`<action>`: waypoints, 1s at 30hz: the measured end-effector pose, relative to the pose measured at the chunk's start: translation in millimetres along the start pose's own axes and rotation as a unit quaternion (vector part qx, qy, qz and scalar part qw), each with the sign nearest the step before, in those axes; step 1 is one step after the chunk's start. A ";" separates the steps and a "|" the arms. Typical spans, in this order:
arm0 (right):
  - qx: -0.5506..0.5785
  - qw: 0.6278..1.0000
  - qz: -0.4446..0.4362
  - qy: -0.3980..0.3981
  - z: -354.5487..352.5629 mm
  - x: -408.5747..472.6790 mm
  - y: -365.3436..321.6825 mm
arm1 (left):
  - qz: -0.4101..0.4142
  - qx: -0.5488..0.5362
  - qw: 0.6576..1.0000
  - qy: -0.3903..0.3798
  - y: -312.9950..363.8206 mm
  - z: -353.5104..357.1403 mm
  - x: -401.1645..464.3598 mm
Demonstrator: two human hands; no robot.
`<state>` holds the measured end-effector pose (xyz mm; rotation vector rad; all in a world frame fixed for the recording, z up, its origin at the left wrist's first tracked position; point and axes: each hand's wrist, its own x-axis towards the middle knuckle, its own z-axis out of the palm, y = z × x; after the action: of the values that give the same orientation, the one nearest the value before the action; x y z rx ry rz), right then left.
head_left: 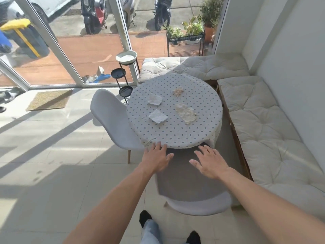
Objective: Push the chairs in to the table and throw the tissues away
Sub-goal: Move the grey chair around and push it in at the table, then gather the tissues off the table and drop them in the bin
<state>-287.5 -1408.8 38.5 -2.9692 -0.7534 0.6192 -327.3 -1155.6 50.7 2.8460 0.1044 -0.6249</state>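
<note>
Both my hands, left (155, 160) and right (210, 163), hover spread and empty above the near chair (193, 196), tucked under the round table (175, 134); four tissues (186, 113) remain uncollected on the cloth, side chair (116, 120) alongside.

I'm in a home dining nook. A round table (175, 131) in a dotted cloth fills the centre, a cushioned corner bench (255, 110) lines the right, and glass doors (84, 50) span the upper left.
</note>
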 end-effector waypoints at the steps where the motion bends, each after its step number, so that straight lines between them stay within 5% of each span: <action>1: -0.010 1.000 0.001 0.009 -7.0 9.7 -5.8 | -0.001 -0.002 1.000 0.011 -9.4 -7.7 4.6; 17: -0.005 0.987 0.135 0.087 -107.1 166.9 -121.4 | 0.057 0.025 0.997 0.035 -215.8 -138.2 105.4; 30: 0.000 0.980 0.195 0.043 -114.7 235.9 -96.4 | 0.142 0.035 0.989 -0.039 -201.0 -134.4 208.7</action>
<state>-97.8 -1205.6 67.0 -3.1385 -0.1615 0.4930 -107.2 -924.4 40.7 2.8211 -0.3359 -0.6865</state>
